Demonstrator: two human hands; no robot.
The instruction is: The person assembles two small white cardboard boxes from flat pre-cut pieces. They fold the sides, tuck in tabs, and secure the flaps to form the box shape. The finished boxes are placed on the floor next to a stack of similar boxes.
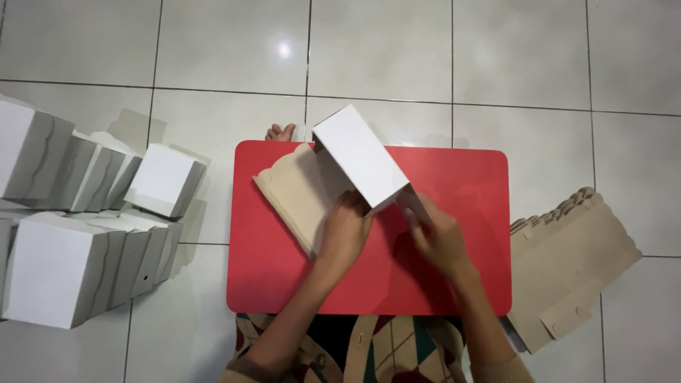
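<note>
Red plastic forms the small low table [454, 284] in front of you, standing on a pale tiled floor [383, 50]. On its far left part sits a half-folded cardboard box [358, 152], white outside and brown inside, tilted so one white panel faces up. A brown scalloped flap [294, 191] of the same box spreads flat to the left on the table.

Your left hand [344, 230] is curled, its fingers pressing on the near edge of the box where the white panel meets the brown flap. Your right hand [440, 237] is just to the right, fingers pinched closed on a small flap at the box's near right corner. Both hands touch the box.

Left of the table, on the floor, stand rows of finished white boxes [53, 266], packed side by side, one [164, 179] sitting tilted at the right end of the far row. Right of the table lies a stack of flat brown cardboard blanks [567, 262] with scalloped edges. A bare foot [281, 132] shows beyond the table's far edge. Patterned fabric [397, 351] covers your lap at the near edge.
</note>
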